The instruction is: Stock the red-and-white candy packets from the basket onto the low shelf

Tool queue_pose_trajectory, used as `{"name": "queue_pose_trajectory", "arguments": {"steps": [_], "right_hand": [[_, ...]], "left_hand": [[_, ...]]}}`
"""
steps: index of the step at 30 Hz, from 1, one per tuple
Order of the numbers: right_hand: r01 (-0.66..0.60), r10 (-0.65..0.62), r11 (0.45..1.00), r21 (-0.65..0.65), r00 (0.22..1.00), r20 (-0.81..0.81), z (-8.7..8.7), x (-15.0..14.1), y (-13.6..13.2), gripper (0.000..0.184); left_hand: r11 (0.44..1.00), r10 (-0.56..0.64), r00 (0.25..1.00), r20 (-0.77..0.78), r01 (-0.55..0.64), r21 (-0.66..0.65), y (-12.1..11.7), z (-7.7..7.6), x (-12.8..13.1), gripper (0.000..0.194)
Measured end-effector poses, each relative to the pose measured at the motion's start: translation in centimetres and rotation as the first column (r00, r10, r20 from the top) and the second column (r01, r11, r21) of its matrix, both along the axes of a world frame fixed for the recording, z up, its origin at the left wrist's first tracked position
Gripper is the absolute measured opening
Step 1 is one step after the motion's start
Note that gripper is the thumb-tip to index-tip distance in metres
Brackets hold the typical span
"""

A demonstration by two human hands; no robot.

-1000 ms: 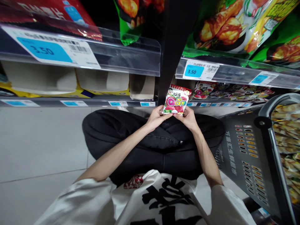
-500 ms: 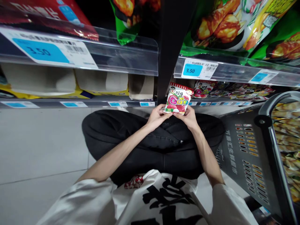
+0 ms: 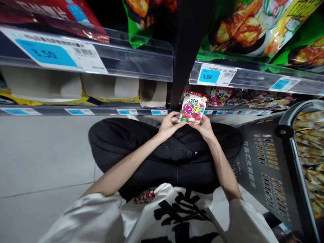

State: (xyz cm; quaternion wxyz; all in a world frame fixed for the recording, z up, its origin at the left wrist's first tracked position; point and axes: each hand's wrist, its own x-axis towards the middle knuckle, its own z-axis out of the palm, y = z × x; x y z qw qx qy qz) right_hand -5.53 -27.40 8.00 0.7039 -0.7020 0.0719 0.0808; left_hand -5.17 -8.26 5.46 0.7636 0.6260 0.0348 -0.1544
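A small red and white packet of gummy candy (image 3: 193,106) is held upright in front of the shelf, its printed face toward me. My left hand (image 3: 170,125) grips its lower left corner, thumb on the front. On the lower right corner, my right hand (image 3: 203,127) pinches it the same way. The fingers behind the packet are partly hidden. Just beyond, a similar gummy packet (image 3: 219,97) stands on the low shelf to the right.
A grey shopping basket (image 3: 258,162) stands close at my right. Clear plastic shelf edges (image 3: 141,57) with price tags jut out above the low shelf. Cardboard boxes (image 3: 111,89) sit at the left, and green snack bags (image 3: 238,33) hang over the right side. My crossed legs (image 3: 152,152) are below.
The packet and both hands stay almost in place, the packet tilting very slightly. The shelf view has shifted a few pixels.
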Motion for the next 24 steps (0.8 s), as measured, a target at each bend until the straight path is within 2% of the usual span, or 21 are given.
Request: {"name": "queue_pose_trajectory", "arguments": {"steps": [6, 11, 17, 24], "right_hand": [[-0.014, 0.014, 1.000, 0.006, 1.000, -0.023, 0.11, -0.02, -0.12, 0.062], [0.036, -0.035, 0.999, 0.032, 0.999, -0.026, 0.43, 0.03, 0.04, 0.060], [0.060, -0.060, 0.998, 0.005, 0.997, -0.048, 0.76, -0.02, 0.18, 0.052], [0.059, -0.059, 0.998, 0.012, 0.998, -0.022, 0.61, 0.08, 0.13, 0.056]], "left_hand": [[0.998, -0.025, 0.998, -0.058, 0.022, -0.056, 0.01, 0.58, 0.10, 0.057], [0.998, -0.040, 0.996, -0.083, 0.036, -0.042, 0.00, 0.81, 0.07, 0.058], [0.992, -0.074, 0.993, -0.087, 0.065, -0.107, 0.04, 0.97, 0.16, 0.057], [0.993, -0.079, 0.993, -0.090, 0.070, -0.096, 0.04, 0.79, 0.11, 0.060]]}}
